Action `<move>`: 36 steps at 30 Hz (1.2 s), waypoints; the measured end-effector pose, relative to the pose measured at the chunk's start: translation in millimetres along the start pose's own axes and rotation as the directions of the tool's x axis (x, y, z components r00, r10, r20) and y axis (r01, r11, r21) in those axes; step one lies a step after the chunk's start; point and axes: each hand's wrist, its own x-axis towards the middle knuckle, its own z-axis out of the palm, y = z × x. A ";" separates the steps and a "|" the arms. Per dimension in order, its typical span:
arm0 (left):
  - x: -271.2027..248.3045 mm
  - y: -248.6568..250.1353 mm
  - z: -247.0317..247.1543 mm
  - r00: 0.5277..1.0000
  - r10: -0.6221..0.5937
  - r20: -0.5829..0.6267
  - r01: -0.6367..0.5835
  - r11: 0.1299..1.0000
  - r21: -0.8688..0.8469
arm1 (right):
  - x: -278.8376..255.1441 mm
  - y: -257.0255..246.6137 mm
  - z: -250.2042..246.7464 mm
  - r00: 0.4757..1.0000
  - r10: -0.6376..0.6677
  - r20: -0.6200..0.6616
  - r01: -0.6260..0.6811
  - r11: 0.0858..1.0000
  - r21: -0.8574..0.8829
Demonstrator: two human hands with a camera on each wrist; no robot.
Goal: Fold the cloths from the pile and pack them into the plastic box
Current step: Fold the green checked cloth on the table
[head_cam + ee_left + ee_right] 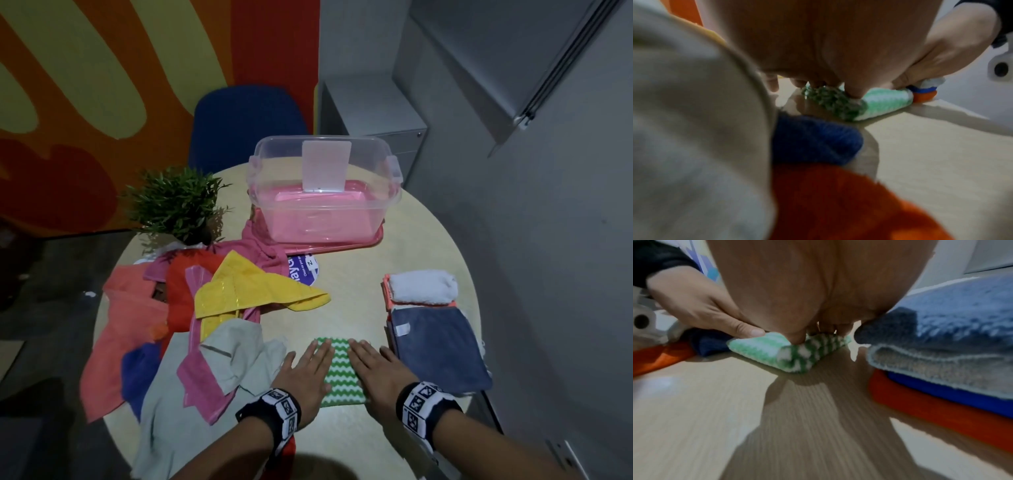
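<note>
green-and-white zigzag cloth (337, 370), one, folded, lies flat at the near table (346, 305) edge. left hand (305, 371) and right hand (375, 371) press it, fingers straight and slightly spread. one unfolded pile (191, 322) left; folded stack (435, 339) right; one plastic box (325, 192) behind, open.

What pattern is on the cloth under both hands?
Green and white zigzag stripes on the cloth; clearest in the head view.

Two hands: left hand (306, 374) and right hand (374, 371). One green zigzag cloth (339, 370). One plastic box (323, 192). One plant (176, 202). One chair (246, 120). One desk (346, 308).
</note>
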 end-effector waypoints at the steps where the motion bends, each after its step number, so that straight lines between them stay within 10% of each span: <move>1: -0.4 -0.7 2.6 1.000 -0.008 0.005 0.008 1.000 0.012 | 1.3 -0.3 0.5 1.000 0.006 0.006 -0.006 1.000 -0.010; 8: 2.8 4.3 8.5 1.000 -0.017 0.001 0.017 1.000 0.009 | 4.2 -8.4 -2.4 0.998 0.056 0.024 -0.056 0.998 0.002; 13: 4.3 -6.8 -3.2 0.955 -0.241 -0.176 0.165 0.918 -0.361 | 1.1 -12.8 -11.9 0.941 0.270 -0.206 -0.197 0.928 0.318; 18: 7.2 -13.2 -4.5 0.962 -0.273 -0.009 0.238 0.854 -0.463 | -0.6 -30.3 -16.3 0.884 0.467 0.021 -0.413 0.760 0.501; 30: 3.2 -15.8 -24.9 0.965 -0.231 -0.127 0.031 0.578 -0.816 | -5.4 -53.3 -35.7 0.908 0.416 -0.049 -0.175 0.485 0.857; 36: 14.6 -11.9 -41.6 0.922 -0.323 -0.213 -0.035 0.477 -0.878 | -8.7 -21.3 -53.9 0.807 0.554 -0.204 -0.058 0.419 0.906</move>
